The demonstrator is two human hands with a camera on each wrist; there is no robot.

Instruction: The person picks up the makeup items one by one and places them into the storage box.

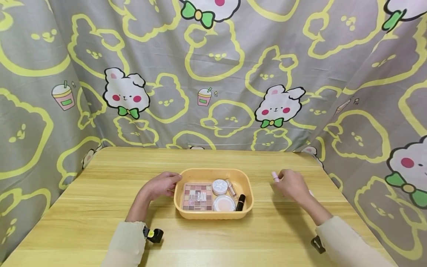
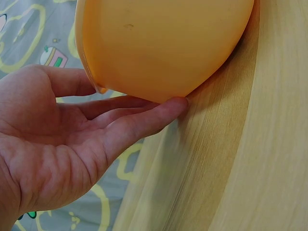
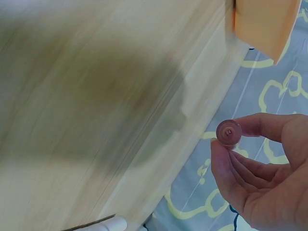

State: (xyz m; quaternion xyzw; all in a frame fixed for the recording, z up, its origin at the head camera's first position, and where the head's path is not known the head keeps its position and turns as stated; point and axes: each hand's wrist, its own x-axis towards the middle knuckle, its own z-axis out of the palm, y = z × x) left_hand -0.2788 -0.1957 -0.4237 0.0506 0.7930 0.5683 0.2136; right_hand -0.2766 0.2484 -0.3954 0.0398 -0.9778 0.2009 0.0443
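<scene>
A yellow plastic bin [image 1: 213,215] stands on the table with its long side toward me. My left hand [image 1: 164,184] grips its left end, the thumb at the rim and the fingers against the outer wall [image 2: 163,53]. Inside lie an eyeshadow palette [image 1: 197,197], a round white case [image 1: 219,187], a round compact [image 1: 224,204], a slim clear tube [image 1: 231,189] and a black lipstick [image 1: 240,203]. Right of the bin, above the table, my right hand [image 1: 291,184] pinches a small lip gloss tube [image 3: 228,133] between thumb and fingers. Its pale pink end [image 1: 275,176] points away.
A white cylindrical item [image 3: 113,224] lies on the table, mostly hidden behind my right hand in the head view. The wooden table [image 1: 110,207] meets a patterned curtain [image 1: 213,122] at the back and sides.
</scene>
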